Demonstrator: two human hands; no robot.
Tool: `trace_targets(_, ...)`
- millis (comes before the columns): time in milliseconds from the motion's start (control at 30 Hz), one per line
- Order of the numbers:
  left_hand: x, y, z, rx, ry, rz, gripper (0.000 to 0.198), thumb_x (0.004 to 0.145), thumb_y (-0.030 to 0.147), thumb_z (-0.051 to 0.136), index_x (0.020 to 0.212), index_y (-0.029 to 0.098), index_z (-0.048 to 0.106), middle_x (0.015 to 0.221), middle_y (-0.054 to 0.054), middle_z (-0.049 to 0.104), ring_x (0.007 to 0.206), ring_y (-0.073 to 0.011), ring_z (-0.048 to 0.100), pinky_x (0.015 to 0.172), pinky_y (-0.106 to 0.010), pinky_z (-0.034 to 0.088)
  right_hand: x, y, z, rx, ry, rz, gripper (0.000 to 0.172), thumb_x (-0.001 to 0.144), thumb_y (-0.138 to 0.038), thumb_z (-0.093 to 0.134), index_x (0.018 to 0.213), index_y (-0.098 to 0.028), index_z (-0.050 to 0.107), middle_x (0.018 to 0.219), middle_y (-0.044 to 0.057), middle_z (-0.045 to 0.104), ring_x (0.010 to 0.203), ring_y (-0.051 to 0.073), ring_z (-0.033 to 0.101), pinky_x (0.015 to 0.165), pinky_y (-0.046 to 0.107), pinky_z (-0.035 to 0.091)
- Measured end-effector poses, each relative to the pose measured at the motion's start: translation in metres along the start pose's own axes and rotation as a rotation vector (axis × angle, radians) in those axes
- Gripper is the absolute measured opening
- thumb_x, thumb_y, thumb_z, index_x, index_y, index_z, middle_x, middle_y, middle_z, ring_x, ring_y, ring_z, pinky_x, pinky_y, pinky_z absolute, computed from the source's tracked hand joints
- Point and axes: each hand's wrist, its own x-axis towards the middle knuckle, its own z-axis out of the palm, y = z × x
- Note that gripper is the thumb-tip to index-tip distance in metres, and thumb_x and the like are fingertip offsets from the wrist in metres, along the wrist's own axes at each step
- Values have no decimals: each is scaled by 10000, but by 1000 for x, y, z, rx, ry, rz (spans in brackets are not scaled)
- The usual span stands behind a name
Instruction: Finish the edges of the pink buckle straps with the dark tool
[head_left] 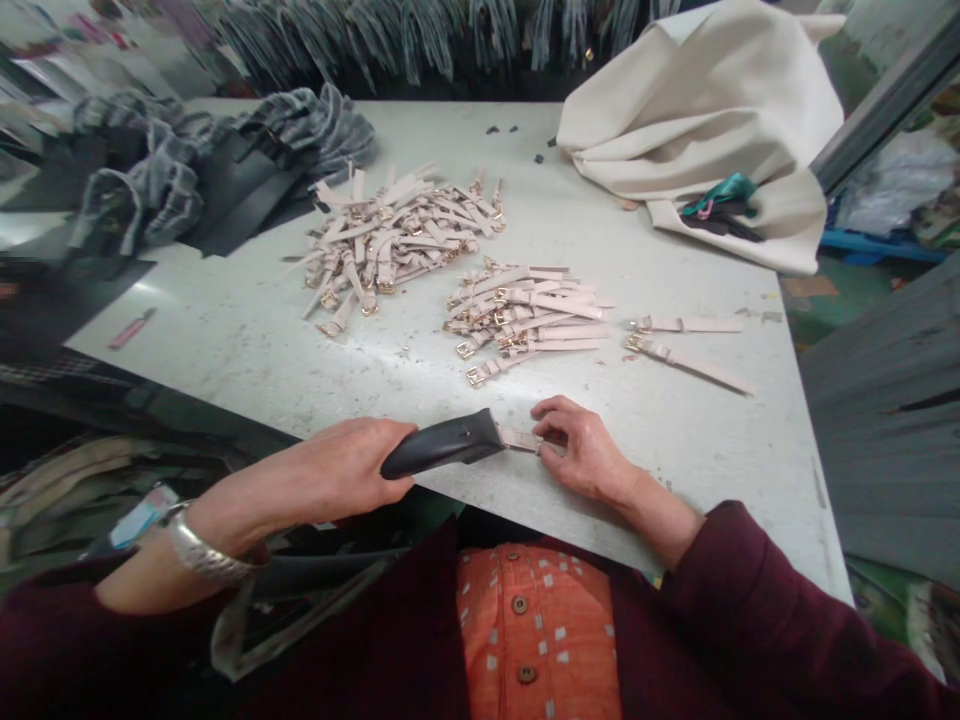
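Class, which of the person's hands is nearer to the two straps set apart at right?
Right. The right hand is below and left of the two straps in view; the left hand, holding a black object, is farther left.

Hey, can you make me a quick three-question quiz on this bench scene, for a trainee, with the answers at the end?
1. Which hand grips the black piece, and which hand's fingers are at the end of the pale strap extending from it?
2. True or false: a silver bracelet circles the left wrist.
3. How many loose straps lie apart, to the right of the smaller strap pile?
A) Five
B) Two
C) Eight

Key: 1. The left hand grips it; the right hand is at the strap's end. 2. True. 3. B.
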Motion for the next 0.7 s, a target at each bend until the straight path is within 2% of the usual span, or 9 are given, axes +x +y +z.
trace_targets(67, 0, 8, 3, 21, -17, 29, 166, 690, 314, 506, 771, 220, 616, 648, 18, 632, 574, -122, 555, 522, -220, 351, 0, 0, 0, 1, 4, -4, 198, 624, -16, 533, 737, -164, 602, 1010, 61, 571, 798, 143, 576, 706, 262, 479)
trace_targets(200, 5, 22, 6, 27, 51, 22, 196, 692, 322, 506, 800, 202, 616, 690, -5, 631, 613, -131, 559, 541, -223, 350, 1, 0, 2, -3, 12, -10, 193, 633, -17, 521, 724, -170, 596, 1008, 58, 572, 817, 147, 580, 717, 263, 479)
trace_targets(500, -4, 16, 1, 81, 46, 31, 192, 711, 334, 493, 818, 221, 605, 723, 4, 650, 650, -145, 576, 576, -231, 364, 0, 0, 1, -48, -2, -15, 224, 646, -25, 520, 780, -169, 627, 1014, 63, 573, 854, 162, 577, 754, 279, 483)
trace_targets(700, 2, 36, 12, 169, 116, 128, 194, 745, 314, 467, 837, 206, 600, 766, -46, 654, 672, -166, 584, 612, -266, 376, 0, 3, 3, -39, 4, -25, 260, 650, -6, 508, 799, -175, 639, 1020, 60, 577, 875, 165, 581, 762, 283, 494)
